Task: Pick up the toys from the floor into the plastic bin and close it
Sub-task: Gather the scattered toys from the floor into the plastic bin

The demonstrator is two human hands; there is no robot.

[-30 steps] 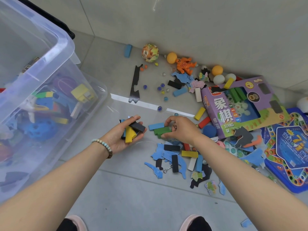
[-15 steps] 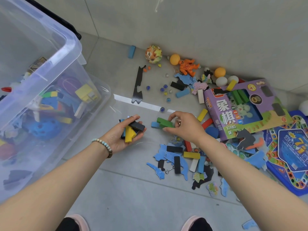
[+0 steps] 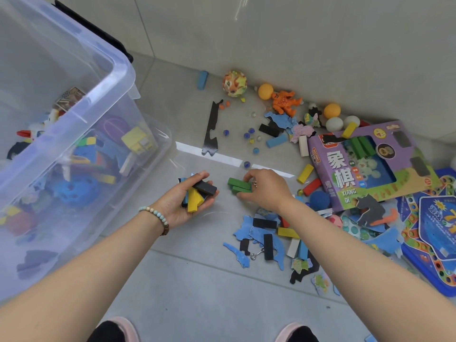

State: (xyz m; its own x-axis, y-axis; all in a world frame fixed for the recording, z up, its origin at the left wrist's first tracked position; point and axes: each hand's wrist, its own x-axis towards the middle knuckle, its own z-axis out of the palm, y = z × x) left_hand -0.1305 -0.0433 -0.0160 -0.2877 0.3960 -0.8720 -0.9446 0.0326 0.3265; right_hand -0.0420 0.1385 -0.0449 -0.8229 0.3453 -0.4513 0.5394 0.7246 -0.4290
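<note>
the clear plastic bin (image 3: 116,70) fills the view from 8 to 11 o'clock, open at the top, with a jumble of toys inside. at 3 o'clock a purple game box (image 3: 318,154) lies beside a blue game board (image 3: 434,233). near the centre the left hand (image 3: 180,203) lies palm up, fingers curled round a handful of blocks (image 3: 194,199). at its 3 o'clock, the right hand (image 3: 267,190) pinches two green blocks (image 3: 238,185). blue puzzle pieces (image 3: 246,228) litter the floor (image 3: 197,292) at that hand's 6 o'clock, marbles (image 3: 251,130) at its 12.
</note>
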